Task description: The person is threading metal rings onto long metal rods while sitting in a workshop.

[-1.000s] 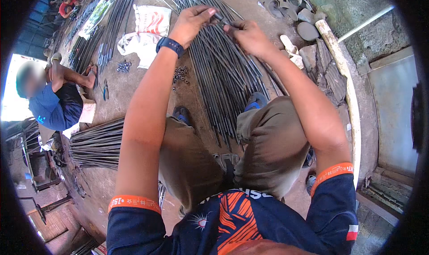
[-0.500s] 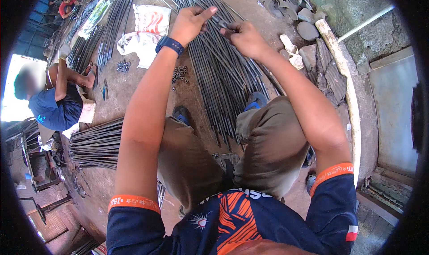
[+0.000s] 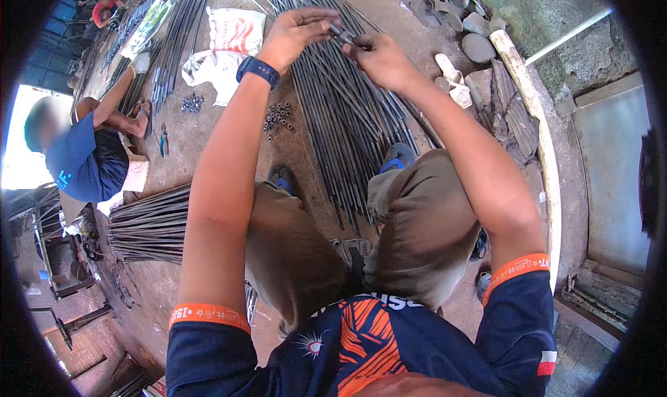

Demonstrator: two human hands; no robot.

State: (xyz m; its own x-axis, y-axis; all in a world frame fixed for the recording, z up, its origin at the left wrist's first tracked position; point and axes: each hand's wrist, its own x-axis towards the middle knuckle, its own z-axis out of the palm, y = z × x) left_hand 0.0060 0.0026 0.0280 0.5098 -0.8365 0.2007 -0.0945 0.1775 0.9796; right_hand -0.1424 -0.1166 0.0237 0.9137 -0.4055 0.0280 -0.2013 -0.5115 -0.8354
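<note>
A dark metal rod is pinched near its end by my right hand [image 3: 381, 58], thumb against curled fingers. On the rod's tip sits a small dark nut-like piece [image 3: 336, 30]. My left hand [image 3: 300, 33], with a blue watch on its wrist, has its fingers closed around this piece. Its upper finger or thumb stretches past the tip. Below both hands lies a large bundle of long dark rods [image 3: 340, 112] between my feet. Most of the held rod cannot be told apart from that bundle.
Loose nuts [image 3: 277, 117] lie left of the bundle, with a smaller bluish heap [image 3: 192, 103] and pliers [image 3: 163, 141] farther left. A white sack [image 3: 235, 32] is behind. More rods [image 3: 149, 223] lie left. A co-worker [image 3: 90, 147] sits there. At right runs a pale pole [image 3: 545, 160].
My left fingers have come down onto the rod's tip, where the small piece now shows. My right hand has hardly moved. The co-worker's gloved hand has shifted up and to the right.
</note>
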